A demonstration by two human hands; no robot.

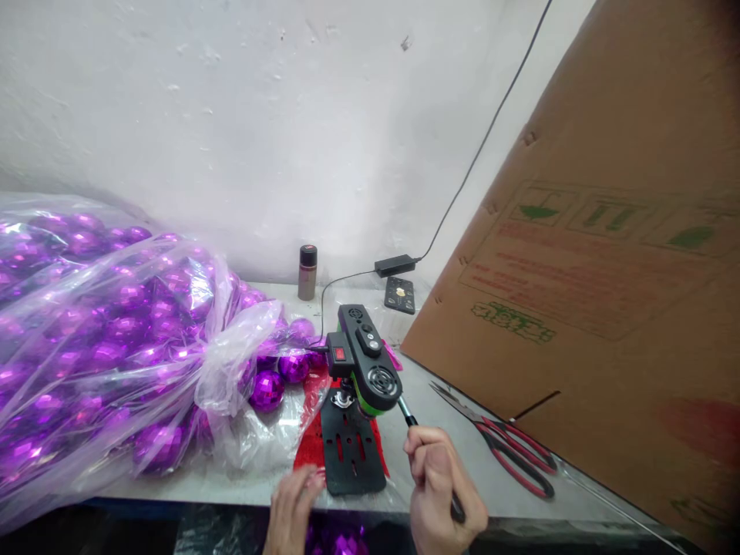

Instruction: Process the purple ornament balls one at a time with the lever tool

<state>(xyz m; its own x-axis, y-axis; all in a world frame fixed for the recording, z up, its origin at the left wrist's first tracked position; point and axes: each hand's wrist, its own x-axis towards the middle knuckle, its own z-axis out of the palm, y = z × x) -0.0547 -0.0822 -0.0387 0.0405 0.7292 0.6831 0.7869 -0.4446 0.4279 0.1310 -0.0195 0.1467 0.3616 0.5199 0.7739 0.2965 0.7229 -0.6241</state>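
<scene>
A black machine with two round vents, a green underside and a red switch stands over a black slotted base plate. My right hand is closed around a black-handled lever, whose metal shaft runs up to the machine's head. At the plate's front left corner, my left hand has its fingers stretched out and slightly apart, with nothing visible in them. Red glittery material lies under the plate. Loose purple mirrored balls rest left of the machine.
A large clear bag of purple balls fills the left. Red-handled scissors lie on the right beside a big cardboard box. Behind stand a small bottle, a power adapter and a dark card. More purple balls show below the table edge.
</scene>
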